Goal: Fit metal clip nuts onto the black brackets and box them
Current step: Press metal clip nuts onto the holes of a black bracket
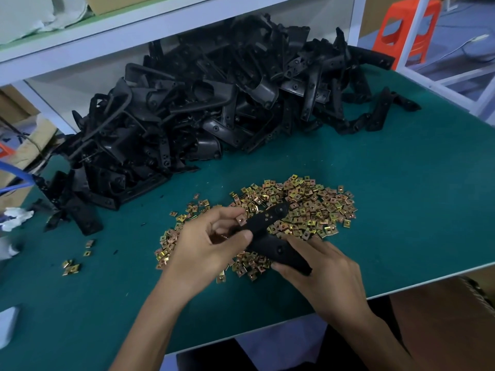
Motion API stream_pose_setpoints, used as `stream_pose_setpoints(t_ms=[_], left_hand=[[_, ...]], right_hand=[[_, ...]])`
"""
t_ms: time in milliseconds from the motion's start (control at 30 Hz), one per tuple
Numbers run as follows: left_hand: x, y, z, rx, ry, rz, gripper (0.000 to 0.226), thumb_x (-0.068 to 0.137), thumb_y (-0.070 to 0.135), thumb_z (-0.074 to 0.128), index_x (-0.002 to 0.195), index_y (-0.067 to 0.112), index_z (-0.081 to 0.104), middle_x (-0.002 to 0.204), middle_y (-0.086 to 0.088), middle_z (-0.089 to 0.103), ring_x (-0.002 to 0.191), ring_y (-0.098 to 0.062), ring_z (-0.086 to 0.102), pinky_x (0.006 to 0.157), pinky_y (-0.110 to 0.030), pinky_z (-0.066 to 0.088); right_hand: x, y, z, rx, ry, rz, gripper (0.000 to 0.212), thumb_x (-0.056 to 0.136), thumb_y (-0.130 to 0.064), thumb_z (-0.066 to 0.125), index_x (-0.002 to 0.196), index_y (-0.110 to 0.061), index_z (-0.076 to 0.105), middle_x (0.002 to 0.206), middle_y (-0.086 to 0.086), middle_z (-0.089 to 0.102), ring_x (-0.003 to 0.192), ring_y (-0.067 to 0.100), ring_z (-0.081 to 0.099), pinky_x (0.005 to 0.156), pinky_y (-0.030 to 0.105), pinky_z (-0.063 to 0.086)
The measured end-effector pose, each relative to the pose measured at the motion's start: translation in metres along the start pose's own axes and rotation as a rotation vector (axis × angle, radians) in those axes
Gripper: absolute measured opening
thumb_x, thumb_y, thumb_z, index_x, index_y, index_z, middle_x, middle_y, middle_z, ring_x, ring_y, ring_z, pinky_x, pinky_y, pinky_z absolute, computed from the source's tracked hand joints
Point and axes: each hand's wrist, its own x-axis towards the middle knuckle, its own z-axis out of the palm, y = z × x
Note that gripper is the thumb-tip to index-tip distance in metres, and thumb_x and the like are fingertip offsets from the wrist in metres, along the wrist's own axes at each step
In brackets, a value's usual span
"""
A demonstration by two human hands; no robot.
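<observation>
A black bracket (270, 231) is held low over the green table, above a spread of gold-coloured clip nuts (305, 207). My right hand (326, 277) grips the bracket's near end. My left hand (206, 245) pinches a clip nut (241, 219) against the bracket's left edge, thumb pressing on the black plastic. The bracket's far tip with its small holes points up and right over the nuts. A large heap of black brackets (203, 108) fills the back of the table.
The green table (401, 210) ends in a white front edge near my arms. A few stray clip nuts (71, 267) lie at the left. White rags (16, 216) sit at the left edge. Shelf posts and an orange stool (401, 28) stand behind.
</observation>
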Motion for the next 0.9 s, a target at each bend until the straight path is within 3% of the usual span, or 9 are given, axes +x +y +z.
stream_pose_setpoints(t_ms=[100,233,400,500,600,767,900], left_hand=[[0.0,-0.004,0.004,0.155,0.034,0.033,0.042,0.074,0.035,0.08,0.113,0.046,0.066,0.099,0.019,0.073,0.088,-0.005,0.067,0.079,-0.024,0.052],[-0.001,-0.009,0.006,0.166,0.086,0.067,0.043,0.073,0.04,0.081,0.112,0.053,0.067,0.101,0.023,0.072,0.091,-0.005,0.066,0.077,-0.017,0.051],[-0.004,-0.011,0.009,0.131,0.088,0.059,0.037,0.078,0.04,0.078,0.111,0.052,0.067,0.103,0.021,0.074,0.1,-0.005,0.069,0.086,-0.041,0.058],[-0.005,-0.014,0.012,0.12,0.114,0.053,0.03,0.081,0.04,0.081,0.108,0.049,0.072,0.104,0.02,0.074,0.099,-0.008,0.07,0.086,-0.047,0.058],[-0.002,-0.016,0.01,0.156,0.109,0.09,0.024,0.081,0.034,0.083,0.102,0.044,0.074,0.116,0.025,0.07,0.115,-0.003,0.063,0.095,-0.038,0.053],[0.017,-0.012,-0.01,0.042,-0.047,0.059,0.022,0.096,0.045,0.062,0.109,0.034,0.076,0.11,0.018,0.075,0.106,0.001,0.067,0.083,-0.009,0.048],[0.065,-0.028,-0.016,0.437,0.115,0.018,0.016,0.1,0.035,0.059,0.109,0.034,0.073,0.102,0.021,0.072,0.095,0.003,0.065,0.082,-0.02,0.051]], right_hand=[[0.0,0.001,-0.001,0.015,-0.018,0.011,0.049,0.076,-0.055,0.083,0.119,-0.035,0.069,0.083,-0.017,0.061,0.074,0.012,0.057,0.059,0.006,0.019],[0.0,0.002,-0.001,0.022,-0.039,0.017,0.048,0.077,-0.056,0.083,0.119,-0.035,0.07,0.084,-0.016,0.062,0.075,0.012,0.058,0.061,0.004,0.017],[0.0,0.001,-0.001,0.024,-0.019,0.01,0.046,0.082,-0.063,0.07,0.117,-0.033,0.071,0.082,-0.015,0.062,0.073,0.012,0.058,0.062,0.004,0.016],[0.001,0.001,0.0,0.021,-0.019,0.012,0.046,0.085,-0.066,0.065,0.117,-0.033,0.072,0.082,-0.015,0.062,0.073,0.012,0.059,0.061,0.005,0.016],[0.0,0.001,0.0,0.001,-0.024,0.019,0.047,0.08,-0.064,0.067,0.117,-0.034,0.072,0.082,-0.015,0.062,0.074,0.013,0.06,0.06,0.005,0.016],[0.0,0.002,0.0,-0.003,-0.027,0.017,0.046,0.079,-0.06,0.073,0.118,-0.035,0.071,0.084,-0.016,0.062,0.076,0.012,0.06,0.055,0.021,0.031],[0.001,-0.001,-0.002,0.007,-0.046,0.044,0.047,0.078,-0.055,0.082,0.118,-0.033,0.073,0.083,-0.014,0.063,0.075,0.015,0.062,0.054,0.021,0.032]])
